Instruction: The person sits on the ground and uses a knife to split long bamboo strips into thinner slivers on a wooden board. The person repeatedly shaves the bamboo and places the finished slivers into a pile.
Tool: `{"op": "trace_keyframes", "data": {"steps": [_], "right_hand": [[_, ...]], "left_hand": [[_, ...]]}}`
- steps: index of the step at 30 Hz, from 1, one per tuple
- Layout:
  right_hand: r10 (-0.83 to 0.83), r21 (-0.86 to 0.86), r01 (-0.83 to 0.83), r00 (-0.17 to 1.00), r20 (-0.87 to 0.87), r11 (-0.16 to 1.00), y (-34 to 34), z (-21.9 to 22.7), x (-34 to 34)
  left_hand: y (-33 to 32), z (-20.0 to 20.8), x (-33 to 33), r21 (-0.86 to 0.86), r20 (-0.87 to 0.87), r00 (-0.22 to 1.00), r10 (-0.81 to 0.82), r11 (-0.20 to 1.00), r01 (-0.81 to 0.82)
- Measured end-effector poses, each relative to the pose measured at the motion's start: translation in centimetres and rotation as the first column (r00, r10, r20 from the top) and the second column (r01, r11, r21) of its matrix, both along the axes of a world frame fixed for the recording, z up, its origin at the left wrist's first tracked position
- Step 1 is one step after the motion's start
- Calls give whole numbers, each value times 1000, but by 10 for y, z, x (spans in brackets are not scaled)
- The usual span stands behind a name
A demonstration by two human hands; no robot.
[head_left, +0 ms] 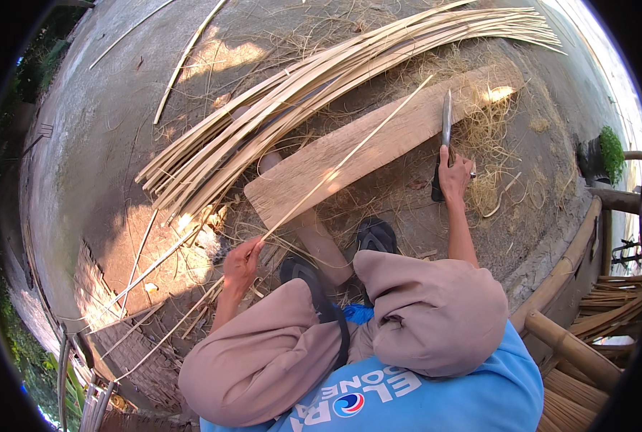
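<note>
My left hand [241, 262] is closed around a long thin bamboo strip [364, 144]. The strip runs slantwise over a wooden board [299, 185], and its other end trails behind my hand to the lower left. In my right hand [455, 175] is a knife [447, 119], its blade pointing away from me over the board's right part. The blade is apart from the strip. Beyond the board lies a large bundle of split bamboo strips [263, 119].
Curly bamboo shavings [488, 133] are heaped at the board's right end. A round wooden piece [321, 248] lies under the board, near my sandals [376, 235]. Bamboo poles [569, 259] stand at the right, with more strips [616, 309] behind them. Loose strips [188, 61] lie on the far ground.
</note>
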State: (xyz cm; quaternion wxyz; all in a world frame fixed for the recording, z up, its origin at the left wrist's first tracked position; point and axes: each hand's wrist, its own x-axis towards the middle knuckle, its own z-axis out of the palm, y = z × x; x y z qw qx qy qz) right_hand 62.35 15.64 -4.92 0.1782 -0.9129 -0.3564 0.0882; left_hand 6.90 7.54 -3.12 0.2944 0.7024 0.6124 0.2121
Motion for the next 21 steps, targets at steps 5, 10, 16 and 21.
{"op": "trace_keyframes", "data": {"steps": [5, 10, 16, 21], "right_hand": [[460, 363, -593, 797, 391, 719, 26, 65, -62], [864, 76, -931, 359, 353, 357, 49, 136, -114], [741, 57, -776, 619, 262, 628, 102, 84, -23], [684, 27, -683, 730, -14, 730, 117, 23, 37]], "left_hand": [[11, 50, 4, -103, -161, 982, -100, 991, 84], [55, 98, 106, 110, -101, 964, -246, 960, 257], [21, 124, 77, -427, 687, 726, 21, 821, 380], [-71, 57, 39, -832, 555, 276, 785, 532, 160]]}}
